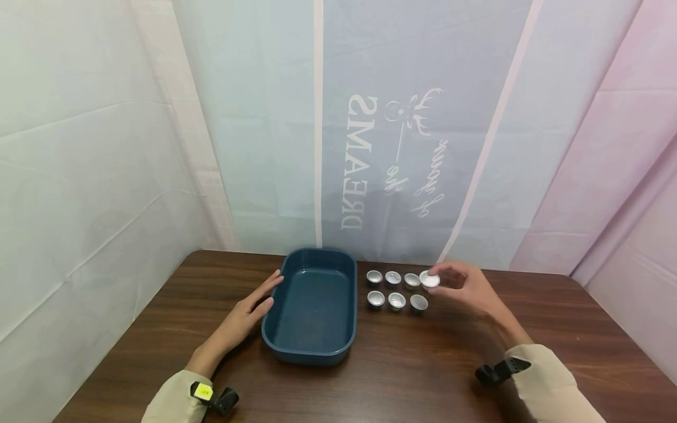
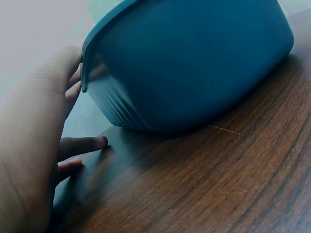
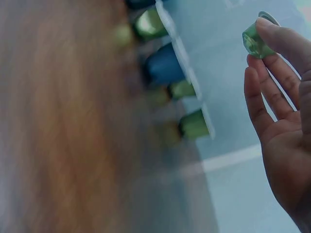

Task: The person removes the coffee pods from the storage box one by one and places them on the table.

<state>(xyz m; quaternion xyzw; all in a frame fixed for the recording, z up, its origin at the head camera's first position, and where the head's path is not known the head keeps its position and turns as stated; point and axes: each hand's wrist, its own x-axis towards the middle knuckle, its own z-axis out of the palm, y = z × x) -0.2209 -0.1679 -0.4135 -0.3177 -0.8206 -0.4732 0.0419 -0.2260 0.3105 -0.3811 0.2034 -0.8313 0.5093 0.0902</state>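
Note:
A green coffee capsule [image 3: 257,41] with a pale foil lid is pinched between the thumb and fingers of my right hand [image 1: 471,288]. In the head view that capsule [image 1: 429,279] is at the right end of the back row of capsules. The other fingers of this hand extend past it in the right wrist view. My left hand [image 1: 245,317] lies along the left side of a dark blue rectangular basin [image 1: 312,355], its fingers extended. Some of these fingers are at the basin's rim [image 2: 86,63], partly hidden behind it, while others stretch out low near the tabletop.
Several more capsules [image 1: 396,301], lids up, stand in two rows right of the basin; green ones and a blue capsule [image 3: 165,65] show from the side. The brown wooden table [image 1: 412,376] ends at a hanging printed cloth [image 1: 264,147].

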